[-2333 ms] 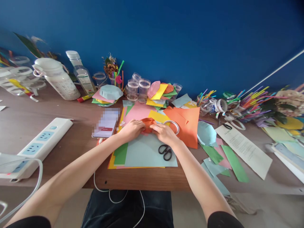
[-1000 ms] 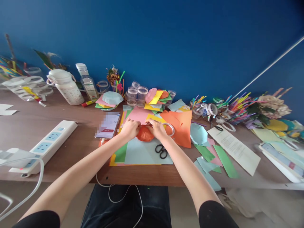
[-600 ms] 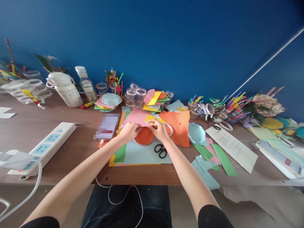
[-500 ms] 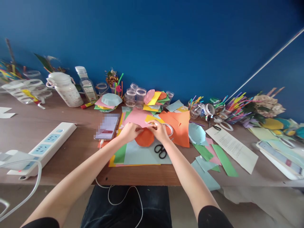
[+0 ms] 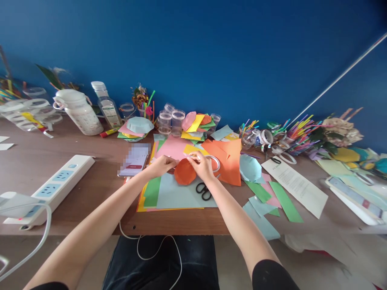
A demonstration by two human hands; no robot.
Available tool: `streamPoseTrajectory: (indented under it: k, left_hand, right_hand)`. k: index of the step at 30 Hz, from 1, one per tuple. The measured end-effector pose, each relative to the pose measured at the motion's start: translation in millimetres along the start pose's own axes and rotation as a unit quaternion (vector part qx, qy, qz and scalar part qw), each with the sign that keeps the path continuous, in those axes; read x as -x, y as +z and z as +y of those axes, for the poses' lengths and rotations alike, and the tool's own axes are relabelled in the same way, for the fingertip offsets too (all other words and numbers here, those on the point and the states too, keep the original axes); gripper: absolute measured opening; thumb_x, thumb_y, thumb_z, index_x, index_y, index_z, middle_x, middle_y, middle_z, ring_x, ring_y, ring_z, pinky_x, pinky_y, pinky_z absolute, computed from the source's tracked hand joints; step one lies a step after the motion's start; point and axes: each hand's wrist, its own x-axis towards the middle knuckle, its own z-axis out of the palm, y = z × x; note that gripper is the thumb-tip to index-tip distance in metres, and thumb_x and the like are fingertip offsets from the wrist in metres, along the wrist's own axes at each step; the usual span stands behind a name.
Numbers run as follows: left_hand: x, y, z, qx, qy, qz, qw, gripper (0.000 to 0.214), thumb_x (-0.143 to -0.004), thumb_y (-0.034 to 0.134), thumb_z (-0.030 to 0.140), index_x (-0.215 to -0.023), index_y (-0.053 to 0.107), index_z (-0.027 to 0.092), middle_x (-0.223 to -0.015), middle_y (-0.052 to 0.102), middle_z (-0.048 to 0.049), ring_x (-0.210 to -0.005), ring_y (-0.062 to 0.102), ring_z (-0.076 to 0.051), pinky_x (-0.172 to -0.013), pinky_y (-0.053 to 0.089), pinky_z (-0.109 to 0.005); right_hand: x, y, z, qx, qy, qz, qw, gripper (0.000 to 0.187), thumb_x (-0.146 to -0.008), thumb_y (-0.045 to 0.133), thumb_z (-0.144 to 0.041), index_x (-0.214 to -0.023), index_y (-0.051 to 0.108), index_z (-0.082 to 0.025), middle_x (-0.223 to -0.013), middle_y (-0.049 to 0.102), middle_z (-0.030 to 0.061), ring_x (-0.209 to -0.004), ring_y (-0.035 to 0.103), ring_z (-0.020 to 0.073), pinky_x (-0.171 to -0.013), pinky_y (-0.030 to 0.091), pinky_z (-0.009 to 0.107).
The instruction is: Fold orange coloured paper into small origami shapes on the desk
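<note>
- left hand (image 5: 161, 165) and right hand (image 5: 202, 164): both pinching top rim of orange paper disc (image 5: 184, 173)
- likely light, floppy, creases easily; hold the rim, gently

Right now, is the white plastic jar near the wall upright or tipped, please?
Upright: the white plastic jar stands on its base, lid on top.

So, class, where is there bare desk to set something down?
The wooden desk is bare between the white power strip and the smartphone, and behind the strip up to the white lidded jar. A smaller patch lies front right, before the white printed sheet. Crowded: the coloured paper sheets around the round orange paper piece, and the back row of clear plastic cups.
</note>
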Motion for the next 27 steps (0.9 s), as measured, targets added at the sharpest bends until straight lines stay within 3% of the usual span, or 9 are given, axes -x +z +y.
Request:
streamPoseTrajectory:
  k: [4, 7, 11, 17, 22, 27]
  left_hand:
    - [0, 0.7, -4, -0.025, 0.008, -0.015, 1.0, 0.04, -0.073, 0.064, 0.052, -0.076, 0.069, 0.013, -0.074, 0.069, -0.0046, -0.074, 0.065, -0.02, -0.075, 0.055, -0.035]
    - [0, 1.1, -6, -0.109, 0.038, 0.003, 0.993, 0.036, -0.08, 0.055, 0.045, -0.065, 0.064, 0.014, -0.065, 0.064, -0.0022, -0.064, 0.061, -0.016, -0.064, 0.052, -0.028]
    - [5, 4.5, 0, -0.264, 0.084, 0.042, 0.96, 0.037, -0.086, 0.041, 0.033, -0.053, 0.047, 0.016, -0.051, 0.047, 0.0019, -0.051, 0.045, -0.011, -0.051, 0.036, -0.022]
    - [11, 10.8, 13, -0.384, 0.101, 0.091, 0.913, 0.031, -0.086, 0.036, 0.025, -0.055, 0.034, 0.018, -0.05, 0.031, 0.004, -0.049, 0.028, -0.01, -0.051, 0.023, -0.025]
    - [13, 9.9, 14, -0.394, 0.102, 0.081, 0.91, 0.031, -0.086, 0.036, 0.026, -0.055, 0.035, 0.018, -0.051, 0.027, 0.0039, -0.052, 0.027, -0.011, -0.052, 0.023, -0.024]
    - [13, 10.7, 17, -0.425, 0.096, 0.084, 0.896, 0.028, -0.085, 0.037, 0.022, -0.059, 0.047, 0.018, -0.05, 0.037, 0.0027, -0.05, 0.033, -0.012, -0.053, 0.025, -0.024]
  right_hand:
    - [1, 1, 1, 0.006, 0.0, -0.007, 1.0, 0.01, -0.084, 0.056, -0.029, -0.092, 0.059, -0.024, -0.083, 0.074, 0.0017, -0.083, 0.071, 0.0196, -0.071, 0.054, 0.028]
    - [1, 2, 3, 0.007, 0.0, -0.013, 1.0, 0.012, -0.085, 0.055, -0.029, -0.094, 0.059, -0.024, -0.086, 0.074, 0.0018, -0.082, 0.071, 0.0196, -0.071, 0.054, 0.028]
    - [2, 3, 5, 0.007, -0.003, -0.025, 1.0, 0.015, -0.086, 0.054, -0.031, -0.099, 0.059, -0.024, -0.087, 0.074, 0.0011, -0.08, 0.071, 0.0186, -0.071, 0.053, 0.026]
    - [2, 3, 3, 0.029, -0.001, -0.044, 0.999, 0.018, -0.087, 0.052, -0.034, -0.099, 0.06, -0.023, -0.083, 0.074, 0.0011, -0.078, 0.07, 0.0181, -0.07, 0.051, 0.025]
    - [3, 3, 0, 0.043, -0.017, -0.036, 0.998, 0.016, -0.087, 0.052, -0.031, -0.099, 0.06, -0.023, -0.087, 0.074, 0.0023, -0.081, 0.07, 0.0182, -0.071, 0.051, 0.025]
    - [4, 3, -2, 0.048, -0.018, -0.033, 0.998, 0.017, -0.088, 0.051, -0.033, -0.098, 0.06, -0.023, -0.087, 0.074, 0.0024, -0.082, 0.07, 0.0184, -0.07, 0.051, 0.025]
